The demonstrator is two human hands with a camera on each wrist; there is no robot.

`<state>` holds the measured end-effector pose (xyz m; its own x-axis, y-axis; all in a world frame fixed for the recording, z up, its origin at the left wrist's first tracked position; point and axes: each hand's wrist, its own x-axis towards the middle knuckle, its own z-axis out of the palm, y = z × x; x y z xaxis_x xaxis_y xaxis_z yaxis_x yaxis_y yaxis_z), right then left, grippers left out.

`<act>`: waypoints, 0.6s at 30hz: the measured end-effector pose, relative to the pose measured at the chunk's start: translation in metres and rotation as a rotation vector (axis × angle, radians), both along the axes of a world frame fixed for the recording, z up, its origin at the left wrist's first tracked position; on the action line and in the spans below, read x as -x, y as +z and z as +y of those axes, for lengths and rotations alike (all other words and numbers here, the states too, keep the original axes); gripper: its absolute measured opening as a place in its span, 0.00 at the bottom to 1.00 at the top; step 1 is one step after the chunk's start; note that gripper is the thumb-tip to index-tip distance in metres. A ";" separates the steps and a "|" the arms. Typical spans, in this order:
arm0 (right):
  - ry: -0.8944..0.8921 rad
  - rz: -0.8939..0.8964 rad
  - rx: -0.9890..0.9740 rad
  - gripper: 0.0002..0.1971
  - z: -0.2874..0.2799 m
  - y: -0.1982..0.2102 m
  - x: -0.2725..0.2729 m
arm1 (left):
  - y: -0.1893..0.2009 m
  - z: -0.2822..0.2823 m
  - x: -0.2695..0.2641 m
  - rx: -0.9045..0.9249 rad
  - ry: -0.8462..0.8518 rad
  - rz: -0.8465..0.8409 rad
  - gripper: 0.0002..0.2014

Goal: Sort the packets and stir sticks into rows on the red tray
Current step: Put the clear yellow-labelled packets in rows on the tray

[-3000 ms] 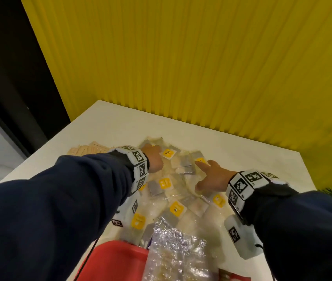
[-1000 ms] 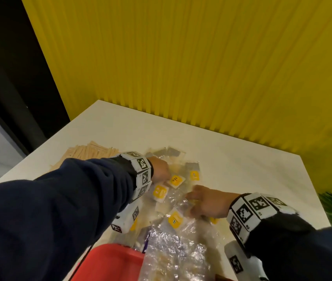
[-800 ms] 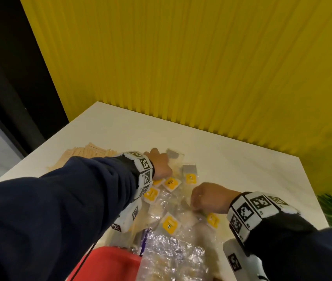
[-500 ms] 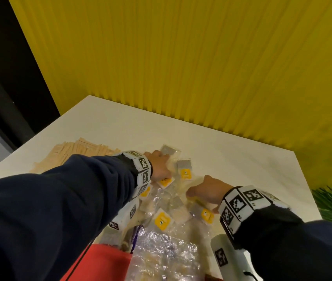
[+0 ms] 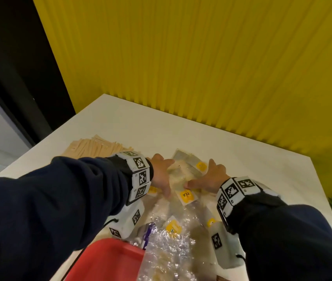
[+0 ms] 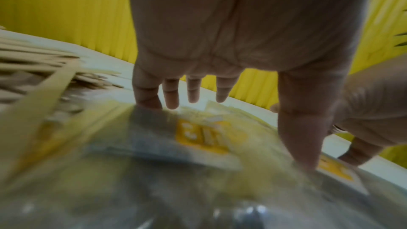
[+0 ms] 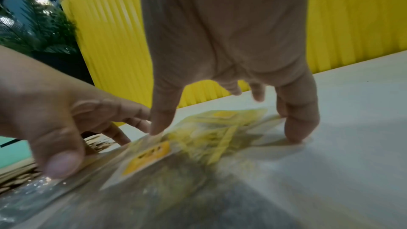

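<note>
Yellow, red and pale wood on a white bench

The wall (image 5: 201, 57) is bright yellow with fine vertical ribs. The bench (image 5: 140, 126) is off-white. The packets (image 5: 185, 195) are clear with yellow labels. The stir sticks (image 5: 92, 146) are pale tan. The tray (image 5: 108, 260) is red. The sleeves (image 5: 59, 199) are navy, the wristbands (image 5: 139, 175) white with black square codes.

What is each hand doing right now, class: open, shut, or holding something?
Left hand: open, fingers spread on the packets.
Right hand: open, fingers spread on the packets.
</note>
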<state>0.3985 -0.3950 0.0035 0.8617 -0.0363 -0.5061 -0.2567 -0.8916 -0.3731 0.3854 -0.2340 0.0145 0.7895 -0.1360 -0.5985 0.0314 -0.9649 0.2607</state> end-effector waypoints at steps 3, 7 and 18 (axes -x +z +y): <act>0.129 0.041 -0.077 0.65 0.006 -0.002 -0.003 | -0.004 0.002 0.002 0.023 -0.018 0.015 0.54; 0.257 0.014 0.068 0.58 0.017 0.000 0.002 | 0.000 0.004 0.004 -0.035 -0.052 -0.001 0.54; 0.377 0.068 0.202 0.41 0.014 0.007 0.014 | 0.002 0.002 0.009 -0.181 0.018 -0.070 0.44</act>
<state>0.3847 -0.3810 0.0105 0.7984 0.1706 -0.5774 0.0833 -0.9811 -0.1747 0.3764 -0.2322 0.0166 0.8312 -0.0165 -0.5558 0.0369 -0.9957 0.0848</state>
